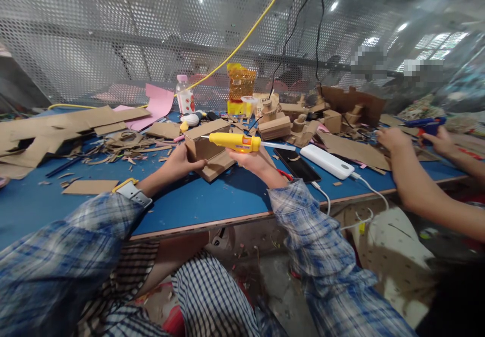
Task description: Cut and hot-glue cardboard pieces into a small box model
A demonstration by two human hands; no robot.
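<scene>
My right hand (253, 161) is closed round a yellow hot glue gun (234, 142), which lies sideways with its nozzle pointing left. A clear glue stick (278, 146) pokes out of its back end, and an orange light glows on its body. The nozzle is over a small folded cardboard box (214, 167); I cannot tell whether it touches. My left hand (180, 164) grips the left side of that box, thumb on the near side. The box stands on the blue table (212, 200), one wall upright.
A black phone (297, 165) and a white power bank (326, 161) with cables lie right of my hand. Cardboard scraps (121, 147), pink paper (153, 105) and a bottle (185, 97) are behind and left. At right, another person's hands hold a blue glue gun (425, 123).
</scene>
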